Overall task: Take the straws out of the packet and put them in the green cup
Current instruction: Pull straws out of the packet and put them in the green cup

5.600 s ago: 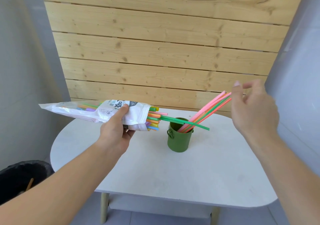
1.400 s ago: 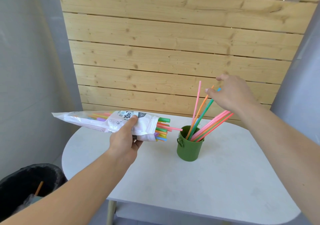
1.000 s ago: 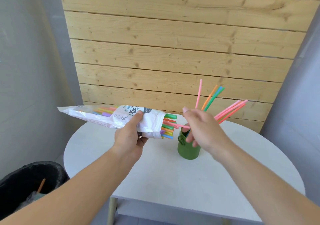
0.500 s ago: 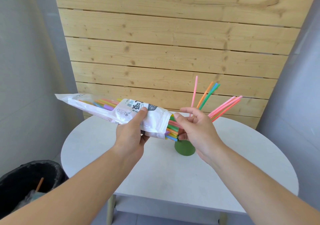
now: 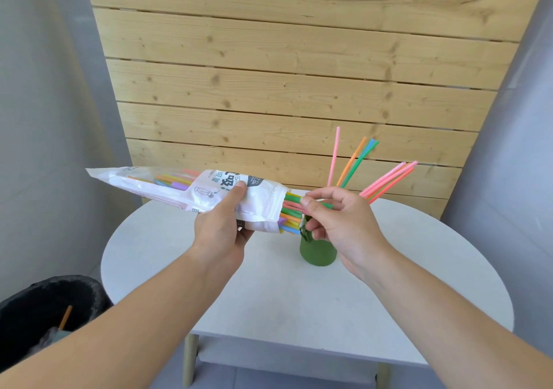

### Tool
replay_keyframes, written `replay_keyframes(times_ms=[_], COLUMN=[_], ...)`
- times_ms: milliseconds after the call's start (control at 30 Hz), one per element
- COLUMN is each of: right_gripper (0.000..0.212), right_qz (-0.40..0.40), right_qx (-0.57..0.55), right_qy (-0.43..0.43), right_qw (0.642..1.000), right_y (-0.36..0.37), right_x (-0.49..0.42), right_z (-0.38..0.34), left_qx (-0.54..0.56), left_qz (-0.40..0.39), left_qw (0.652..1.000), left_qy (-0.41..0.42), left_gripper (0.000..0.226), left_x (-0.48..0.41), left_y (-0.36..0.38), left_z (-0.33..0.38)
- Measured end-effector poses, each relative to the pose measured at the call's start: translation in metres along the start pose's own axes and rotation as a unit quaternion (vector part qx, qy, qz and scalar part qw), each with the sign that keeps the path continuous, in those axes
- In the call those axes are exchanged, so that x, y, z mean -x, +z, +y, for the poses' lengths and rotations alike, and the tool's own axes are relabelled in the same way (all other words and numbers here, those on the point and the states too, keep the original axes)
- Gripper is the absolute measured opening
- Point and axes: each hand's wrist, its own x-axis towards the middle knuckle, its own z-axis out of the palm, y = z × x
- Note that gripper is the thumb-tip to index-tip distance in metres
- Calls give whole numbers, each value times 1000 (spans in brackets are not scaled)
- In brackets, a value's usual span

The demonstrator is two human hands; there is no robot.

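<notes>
Left hand [image 5: 221,227] has the packet [image 5: 179,191] gripped round its middle, thumb on top over the printed label and fingers curled underneath. I'm holding it up over the white table [image 5: 269,293], nearly level, with the open mouth facing right. The straw ends [image 5: 291,210] poke out of that mouth in a mixed bunch of green, pink, orange and blue.

Right hand [image 5: 338,221] is right at the mouth, thumb and forefinger pinching a couple of those ends, the other fingers loosely curled below. Can't tell exactly how many I've got, my fingers hide them.

The green cup [image 5: 318,252] stands on the table just behind and below my right hand, its rim hidden by it. The standing straws [image 5: 353,161] fan out of it up and to the right, in front of the wooden slat wall [image 5: 269,74]. A black bin [image 5: 45,305] sits on the floor, lower left.
</notes>
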Motion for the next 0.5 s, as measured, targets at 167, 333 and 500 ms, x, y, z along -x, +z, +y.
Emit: replay_keyframes(times_ms=[167, 333, 500], right_gripper=[23, 27, 11], right_qz=[18, -4, -1], right_qx=[-54, -55, -54], right_qy=[24, 25, 15], right_qw=[998, 998, 998], right_y=[1, 2, -10], right_x=[0, 3, 0], right_z=[-2, -2, -13], left_qx=[7, 3, 8], left_qz=[2, 6, 11], left_qw=[1000, 1000, 1000], left_qy=[1, 1, -5], left_gripper=[37, 38, 37], left_x=[-1, -2, -6], left_y=[-2, -2, -6], left_z=[2, 1, 5])
